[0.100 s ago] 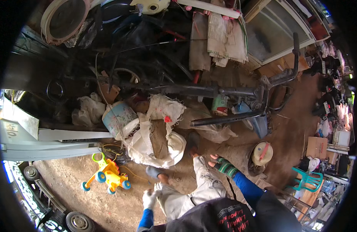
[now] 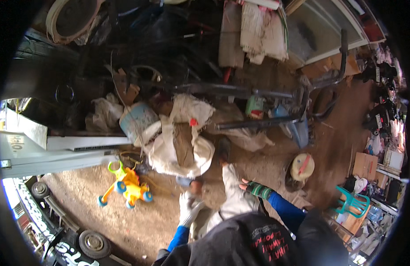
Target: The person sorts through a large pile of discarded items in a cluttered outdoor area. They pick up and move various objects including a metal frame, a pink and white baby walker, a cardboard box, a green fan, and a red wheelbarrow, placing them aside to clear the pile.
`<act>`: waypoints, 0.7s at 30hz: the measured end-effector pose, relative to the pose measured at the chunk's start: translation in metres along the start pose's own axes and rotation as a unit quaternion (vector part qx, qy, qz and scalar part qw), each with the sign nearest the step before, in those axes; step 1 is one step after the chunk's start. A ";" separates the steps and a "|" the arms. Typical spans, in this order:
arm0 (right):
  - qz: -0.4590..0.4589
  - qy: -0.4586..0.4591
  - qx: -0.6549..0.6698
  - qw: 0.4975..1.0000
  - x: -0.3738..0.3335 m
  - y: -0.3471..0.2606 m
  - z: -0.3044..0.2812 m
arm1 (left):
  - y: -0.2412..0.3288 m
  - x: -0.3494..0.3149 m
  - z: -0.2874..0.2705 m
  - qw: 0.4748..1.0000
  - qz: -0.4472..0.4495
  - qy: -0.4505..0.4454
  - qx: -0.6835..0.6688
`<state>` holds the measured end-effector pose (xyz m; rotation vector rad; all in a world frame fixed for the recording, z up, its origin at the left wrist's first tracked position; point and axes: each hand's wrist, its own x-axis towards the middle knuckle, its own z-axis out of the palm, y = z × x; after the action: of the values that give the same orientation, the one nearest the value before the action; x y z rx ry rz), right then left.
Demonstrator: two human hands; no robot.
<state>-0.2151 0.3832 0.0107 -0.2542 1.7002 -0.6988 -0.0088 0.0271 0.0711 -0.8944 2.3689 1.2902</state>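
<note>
My left hand (image 2: 189,209), in a whitish glove below a blue sleeve, hovers by my left knee. Its fingers are somewhat blurred but look apart, with nothing visible in them. My right hand (image 2: 254,189) wears a green and black striped fingerless glove and is held out beside my right thigh, fingers stretched and holding nothing. Ahead of my feet stands a white woven sack (image 2: 200,160) with its mouth open and a brown piece (image 2: 184,144) showing in it. Neither hand touches the sack. A yellow and orange wheeled toy (image 2: 130,186) rests on the ground to the left.
A dark metal frame (image 2: 240,91) with bent bars crosses ahead. A pale bucket (image 2: 136,122) leans beside the sack. On the right are a round cream container (image 2: 301,166) and a green plastic chair (image 2: 352,201). A vehicle's wheel (image 2: 95,243) shows at lower left.
My left hand has moved up and to the right, nearer my knee. My right hand stays almost in place. The view has shifted slightly, with the far objects higher in the picture.
</note>
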 end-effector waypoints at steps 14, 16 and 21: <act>-0.021 0.207 0.187 0.960 -0.024 -0.072 0.024 | -0.135 -0.071 -0.057 0.918 -0.258 0.055 -0.296; 0.001 0.239 0.177 0.955 -0.025 -0.080 0.025 | -0.190 -0.106 -0.070 0.923 -0.311 0.067 -0.215; -0.077 0.186 0.005 0.980 -0.081 -0.166 -0.009 | -0.245 -0.147 -0.076 0.922 -0.349 0.079 -0.150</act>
<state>-0.2361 0.2964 0.1728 -0.2628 2.0473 -0.9121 0.2640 -0.0797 0.0316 -1.7837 1.6801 1.2994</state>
